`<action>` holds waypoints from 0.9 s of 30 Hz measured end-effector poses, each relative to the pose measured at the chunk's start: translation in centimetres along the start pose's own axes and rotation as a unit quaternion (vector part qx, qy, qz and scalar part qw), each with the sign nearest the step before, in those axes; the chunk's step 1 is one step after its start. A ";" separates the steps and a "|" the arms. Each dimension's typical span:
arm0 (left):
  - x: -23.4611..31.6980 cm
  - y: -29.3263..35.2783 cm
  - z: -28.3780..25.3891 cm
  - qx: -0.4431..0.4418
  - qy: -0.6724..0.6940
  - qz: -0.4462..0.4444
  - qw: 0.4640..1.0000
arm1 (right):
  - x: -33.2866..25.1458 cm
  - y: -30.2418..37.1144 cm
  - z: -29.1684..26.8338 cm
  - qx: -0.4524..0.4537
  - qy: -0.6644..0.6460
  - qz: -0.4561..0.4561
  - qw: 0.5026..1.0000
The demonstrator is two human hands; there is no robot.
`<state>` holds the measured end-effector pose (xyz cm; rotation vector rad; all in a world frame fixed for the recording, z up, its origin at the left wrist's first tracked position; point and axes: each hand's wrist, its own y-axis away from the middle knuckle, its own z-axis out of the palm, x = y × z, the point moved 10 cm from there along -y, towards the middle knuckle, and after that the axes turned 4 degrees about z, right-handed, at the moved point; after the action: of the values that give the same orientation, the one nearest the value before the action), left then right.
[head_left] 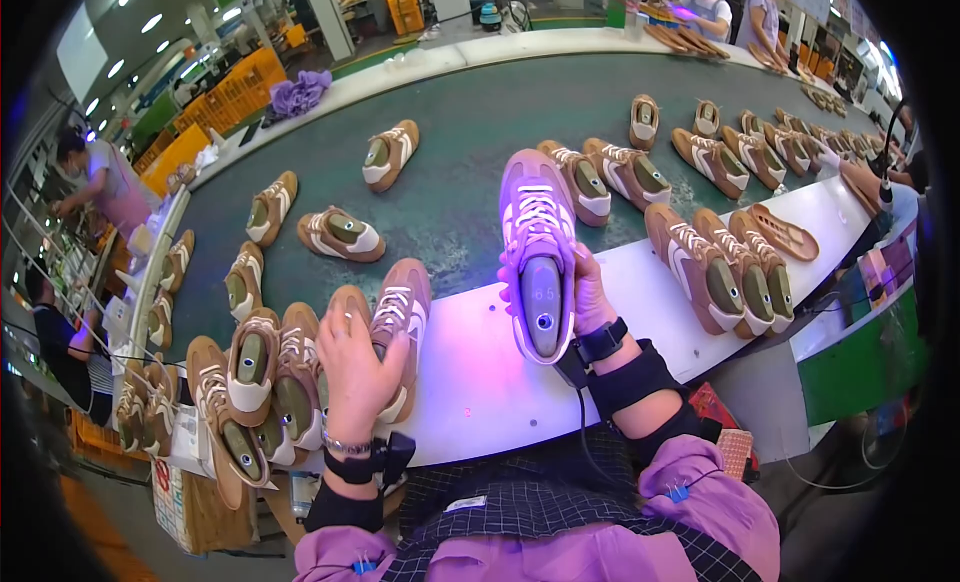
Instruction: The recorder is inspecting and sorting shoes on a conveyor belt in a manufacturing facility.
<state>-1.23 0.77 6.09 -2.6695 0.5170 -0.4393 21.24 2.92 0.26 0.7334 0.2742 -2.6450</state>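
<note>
Under ceiling lights (151,23), shoes (390,156) on green surface (455,187)

I see one laced shoe (535,197) held up over the white table (480,402), tinted purple, toe pointing away from me, opening facing up and filled by a grey form (541,297). To its left I see a tan shoe (405,297), white-laced, partly hidden, toe also away.

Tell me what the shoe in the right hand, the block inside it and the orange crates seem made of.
Shoe: probably suede or similar, matte and soft-looking, though purple light masks the finish.
Block: likely hard plastic, smooth with a faint sheen.
Crates: probably moulded plastic, evenly coloured, with gridded walls.
</note>
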 end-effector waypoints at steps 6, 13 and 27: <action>3.1 3.6 1.2 0.006 0.047 0.036 0.998 | -1.0 -0.4 -3.5 0.084 0.037 -0.059 0.994; 2.8 0.4 6.9 -0.112 0.254 -0.033 0.960 | -1.9 0.2 -4.8 0.125 0.029 -0.078 0.989; 4.6 -5.6 11.8 -0.064 0.917 -0.205 0.335 | -7.1 2.2 -3.8 0.093 -0.005 -0.219 0.971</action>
<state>8.83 7.36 -0.86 -0.8137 0.1917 -3.4391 29.51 4.14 0.67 0.7941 0.2042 -3.1267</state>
